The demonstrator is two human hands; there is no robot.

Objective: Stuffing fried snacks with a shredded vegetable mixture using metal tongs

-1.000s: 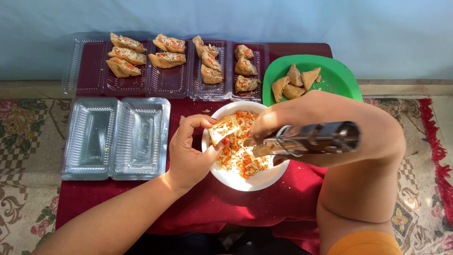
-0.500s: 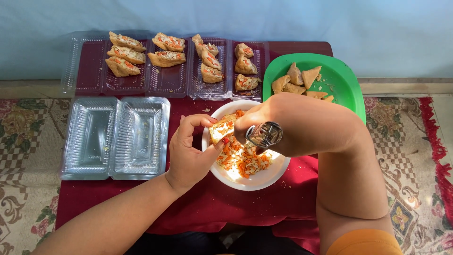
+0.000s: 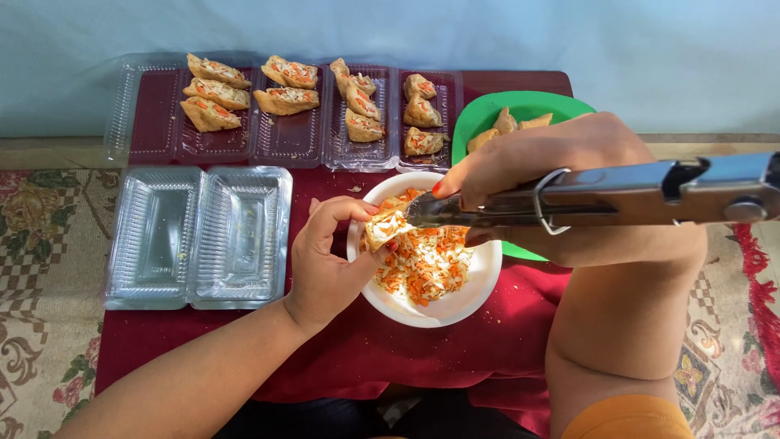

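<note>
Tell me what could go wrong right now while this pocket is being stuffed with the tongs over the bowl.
1. The left hand pinches the fried pocket at the white bowl's near-left rim, so shredded filling could drop onto the red cloth, where crumbs already lie.
2. The metal tongs in the right hand press into the pocket's opening; too hard a push might tear it.
3. The right forearm hangs over the green plate and could brush the pieces there.

My right hand (image 3: 540, 167) hides most of the green plate (image 3: 528, 106) behind the white bowl (image 3: 455, 305). The tongs (image 3: 617, 195) run off the frame's right edge. Their tips, by the bowl, I can't make out.
</note>
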